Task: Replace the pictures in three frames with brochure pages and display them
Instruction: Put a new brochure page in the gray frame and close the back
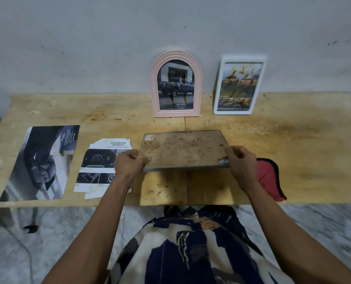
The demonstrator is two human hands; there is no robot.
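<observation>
Plain grey wall, a scuffed plywood desk [293, 140] pushed up against it, marble-looking floor underneath. So progress-wise I'd say two down, one to go: the pink arched frame [176, 84] and the white rectangular frame [239, 85] are both standing against the wall, out past the fingers, and each already shows a truck brochure page behind the glass. The third frame [182, 149] is the one in hand, lifted at its near edge off the desk and held between both hands, back side up, so all I can see is a brown, blotchy, pretty grimy backing board with a small sticker in the far left corner and a bit of print near the right hand. Whether a page is already in it, can't tell from this side. The left hand [130, 162] has its fingers [145, 160] curled tight on the left edge, the right hand [241, 161] is pinching the right corner the same way. Just outside the left fingers lies a cut-up brochure page [98, 167] headed ADVANCED, and further left a whole brochure [39, 162] with car seats on it. A red cloth [269, 179] sits just outside the right fingers. My guess is what's left is flipping this one and standing it up with the others.
</observation>
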